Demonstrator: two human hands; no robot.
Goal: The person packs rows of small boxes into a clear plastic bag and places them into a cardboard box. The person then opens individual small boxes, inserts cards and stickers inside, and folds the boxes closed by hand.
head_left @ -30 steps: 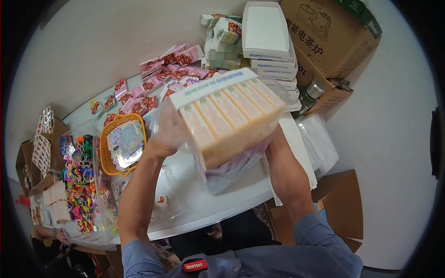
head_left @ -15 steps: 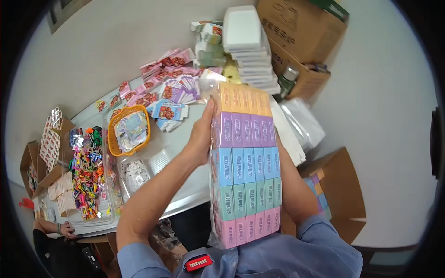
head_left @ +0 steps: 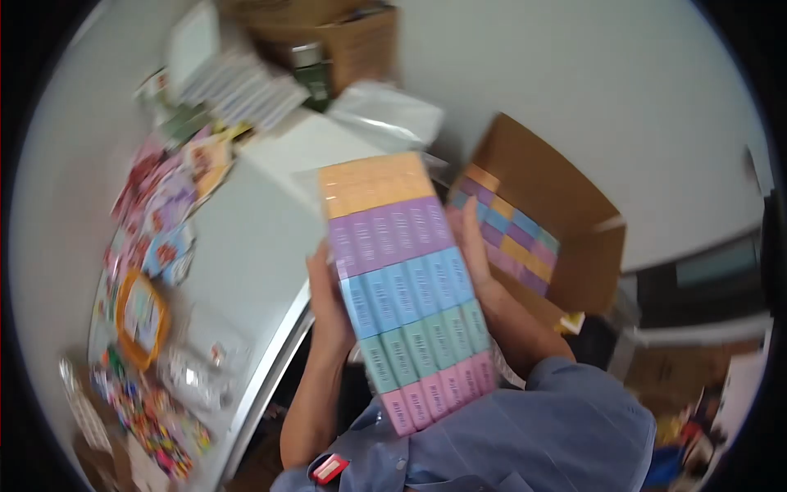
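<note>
Between my two hands I hold a clear-wrapped pack of small boxes [head_left: 406, 287], stacked in orange, purple, blue, green and pink rows. It tilts away from my chest, its pink end close to my shirt. My left hand [head_left: 328, 303] presses its left side, thumb upward. On the opposite side my right hand [head_left: 474, 254] grips the edge, fingers partly hidden behind the pack. Just beyond my right hand stands an open cardboard box [head_left: 574, 189], holding similar coloured packs [head_left: 512, 238].
The table [head_left: 238, 246] on the left bears an orange basket [head_left: 123, 328], pink and purple flat cartons [head_left: 156, 197], a tray of colourful small items [head_left: 152, 418] and stacked white trays [head_left: 254, 90]. A clear plastic bag [head_left: 385, 115] and a dark green bottle [head_left: 310, 78] are at the back.
My view has swung right, so the table now lies left and the open cardboard box shows more fully. The wrapped pack, still in both hands, has turned toward that box.
</note>
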